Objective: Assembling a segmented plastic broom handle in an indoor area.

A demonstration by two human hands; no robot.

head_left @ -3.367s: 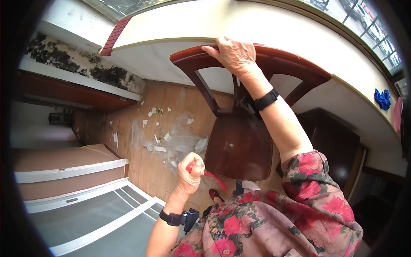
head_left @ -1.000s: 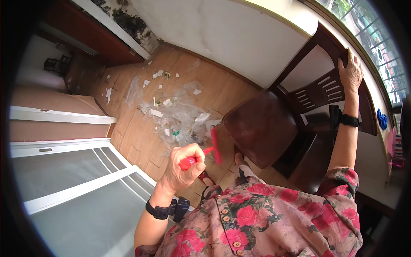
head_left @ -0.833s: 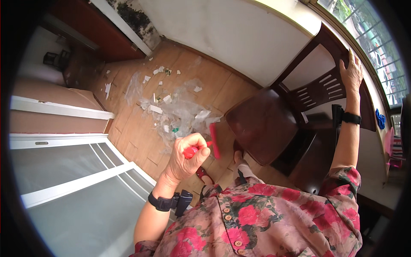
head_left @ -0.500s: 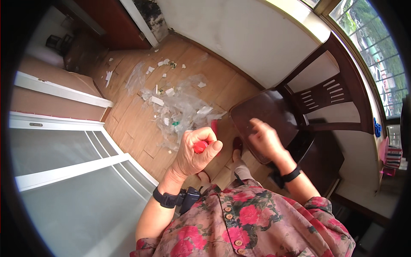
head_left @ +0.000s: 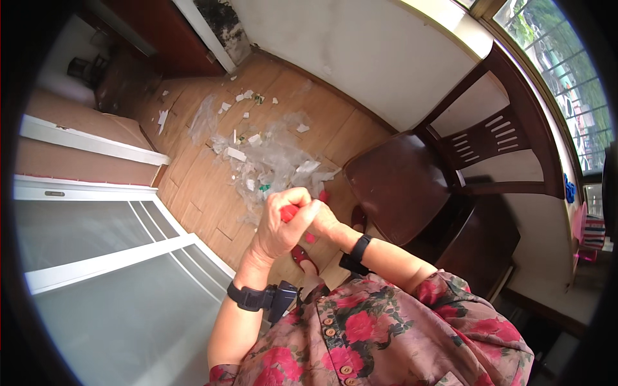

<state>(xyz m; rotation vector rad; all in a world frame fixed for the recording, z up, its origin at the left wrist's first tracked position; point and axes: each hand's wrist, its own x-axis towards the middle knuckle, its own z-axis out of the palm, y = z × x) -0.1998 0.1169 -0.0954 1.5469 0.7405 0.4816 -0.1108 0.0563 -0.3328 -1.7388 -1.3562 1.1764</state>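
My left hand (head_left: 283, 225) is wrapped round a red pole (head_left: 288, 213), whose rounded end shows at the top of the fist. Just beyond and below it, my right hand (head_left: 325, 222) is closed at the same pole, its fingers partly hidden behind the left hand. Small red parts (head_left: 323, 195) show past the hands, near the floor; the pole's lower end is mostly covered, so its kind does not show. Ahead on the floor lies crumpled clear plastic sheeting (head_left: 277, 154) with white scraps (head_left: 236, 154) and a green bit (head_left: 264, 188).
A dark wooden chair (head_left: 399, 180) stands at the right, by the wall and barred window (head_left: 566, 77). White-framed frosted panels (head_left: 116, 270) line the left. A red-brown door (head_left: 180, 45) is at the far left. My red shoes (head_left: 302, 257) are below my hands.
My right hand has come left from beside the chair and closed on the pole below my left hand. The left hand keeps its hold, shifted slightly left. The litter has not visibly moved.
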